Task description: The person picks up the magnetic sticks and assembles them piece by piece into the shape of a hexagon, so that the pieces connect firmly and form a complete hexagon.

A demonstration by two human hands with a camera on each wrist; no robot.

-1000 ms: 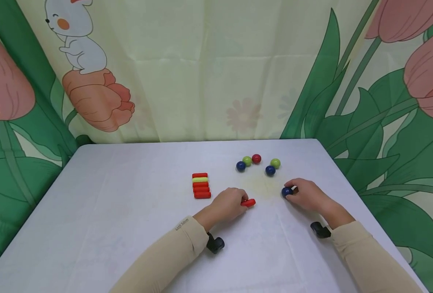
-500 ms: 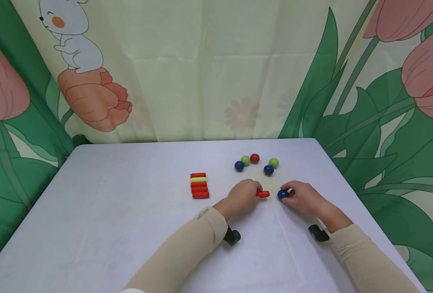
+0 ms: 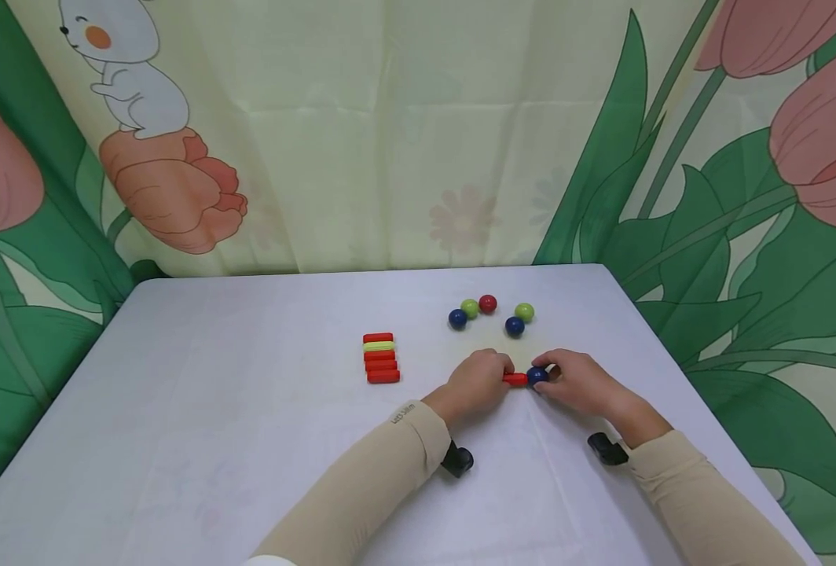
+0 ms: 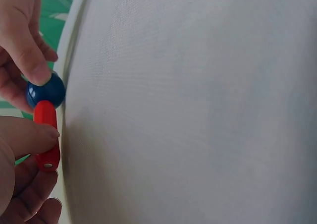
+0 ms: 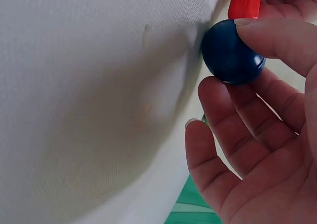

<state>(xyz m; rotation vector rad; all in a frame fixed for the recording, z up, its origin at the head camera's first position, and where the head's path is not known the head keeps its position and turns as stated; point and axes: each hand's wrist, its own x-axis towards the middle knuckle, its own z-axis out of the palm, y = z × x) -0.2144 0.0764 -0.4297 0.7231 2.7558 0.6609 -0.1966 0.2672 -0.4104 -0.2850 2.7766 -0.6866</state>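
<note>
My left hand [image 3: 478,382] pinches a red stick [image 4: 45,114] against the blue ball [image 4: 48,91] my right hand [image 3: 584,384] grips, apparently joining them, needing straight pressure.

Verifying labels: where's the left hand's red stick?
Head view, right of centre: the red stick is pinched in the left hand, its right end meeting the blue ball in the right hand.
</note>
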